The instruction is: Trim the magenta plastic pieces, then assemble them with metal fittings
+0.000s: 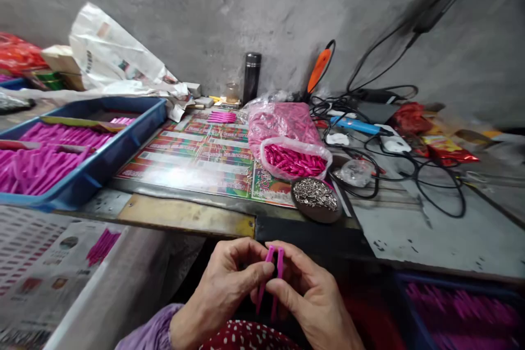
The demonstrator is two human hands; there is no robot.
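Low in front of me, my left hand (pixel 223 284) and my right hand (pixel 305 290) meet at the fingertips, both pinched on two thin pink plastic pieces (pixel 271 279) held side by side and pointing up. On the bench edge just beyond stands a dark round dish of small silver metal parts (pixel 315 197). Behind it an open clear bag of pink plastic pieces (pixel 293 159) leans against a fuller pink bag (pixel 283 120).
A blue tray (pixel 123 139) full of pink pieces sits at left, a few more pink pieces (pixel 102 246) on newspaper below it. Another bin of pink pieces (pixel 463 306) is at lower right. Black cables (pixel 410 167), a blue tool (pixel 361 127) and a black flask (pixel 251 76) lie toward the wall.
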